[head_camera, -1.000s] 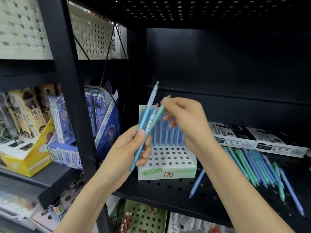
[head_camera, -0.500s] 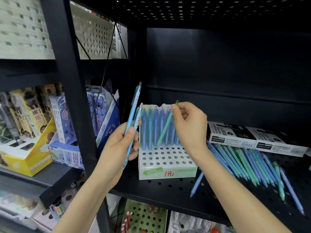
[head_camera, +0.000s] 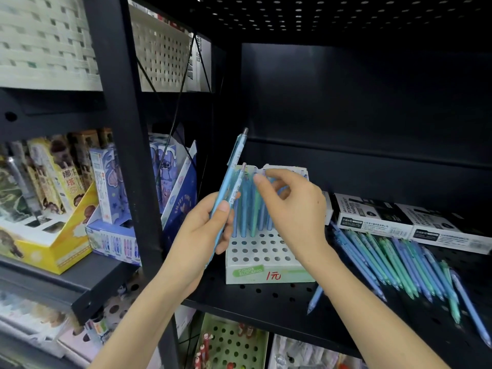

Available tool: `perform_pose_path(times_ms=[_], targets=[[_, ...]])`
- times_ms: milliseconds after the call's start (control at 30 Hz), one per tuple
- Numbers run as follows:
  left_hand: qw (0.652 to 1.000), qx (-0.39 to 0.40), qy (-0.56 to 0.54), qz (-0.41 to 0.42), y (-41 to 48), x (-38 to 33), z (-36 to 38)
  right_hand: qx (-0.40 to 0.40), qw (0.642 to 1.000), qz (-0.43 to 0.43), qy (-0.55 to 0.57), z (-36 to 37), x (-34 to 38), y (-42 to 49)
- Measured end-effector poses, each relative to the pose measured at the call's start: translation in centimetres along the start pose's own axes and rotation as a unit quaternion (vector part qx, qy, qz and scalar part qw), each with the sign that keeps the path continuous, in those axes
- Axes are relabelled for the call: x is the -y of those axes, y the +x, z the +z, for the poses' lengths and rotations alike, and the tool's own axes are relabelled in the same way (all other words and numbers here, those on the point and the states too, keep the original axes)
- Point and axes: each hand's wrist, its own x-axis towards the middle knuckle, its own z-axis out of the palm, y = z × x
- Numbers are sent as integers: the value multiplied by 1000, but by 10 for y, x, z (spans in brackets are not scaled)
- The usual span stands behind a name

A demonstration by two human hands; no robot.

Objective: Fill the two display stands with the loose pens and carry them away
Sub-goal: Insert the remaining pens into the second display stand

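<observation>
Pressure straight down should seat the green pen (head_camera: 255, 211) in the stand (head_camera: 266, 250), the right hand (head_camera: 295, 209) with fingers at its top, grip unclear, while the left hand (head_camera: 199, 230) clasps 2 blue pens (head_camera: 230, 182) in its fingers.

Display stand (head_camera: 266, 253) front holes free; rear seemingly full.

White perforated display stand (head_camera: 266, 251) sits just behind both hands, with a green "COLOR BLOCKING" label and a red handwritten 1元 on the front. Only its back rows are filled, with upright pens (head_camera: 246, 209) in blue and green. The right hand (head_camera: 295, 209) has its fingertips at the top of the green pen (head_camera: 257, 209). The left hand (head_camera: 205, 235) grips two light-blue pens (head_camera: 229, 193), clicker ends up, leaning right. A heap of loose pens (head_camera: 399, 262) lies flat to the right of the right hand, and a stray blue pen (head_camera: 315, 299) lies under that forearm.
</observation>
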Motion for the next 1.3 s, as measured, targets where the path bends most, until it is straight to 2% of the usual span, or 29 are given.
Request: perform_pose_path(times_ms=[67,167,267,367,500,567,933,1100,1300], targets=[[1000,19,14,14,-2,-2,4,53,994,18,93,-7,10,-2],[998,48,27,27,-5,-5,11,111,977,55,174,-16,20,-4],[998,53,32,26,-7,-6,12,113,955,96,255,-30,17,-2],[997,8,67,34,-6,-1,6,82,942,135,296,-49,5,6],[992,-64,105,39,-2,10,-5,51,957,142,248,-61,-13,15],[992,-75,96,27,-2,12,-6,57,969,136,198,-58,-18,15],[993,-41,102,37,-8,15,-1,140,986,78,47,-29,-30,18],[995,-36,84,40,-8,16,0,112,993,28,28,-17,-25,17],[996,-32,67,47,-7,15,1,167,982,9,-92,-4,-12,18]])
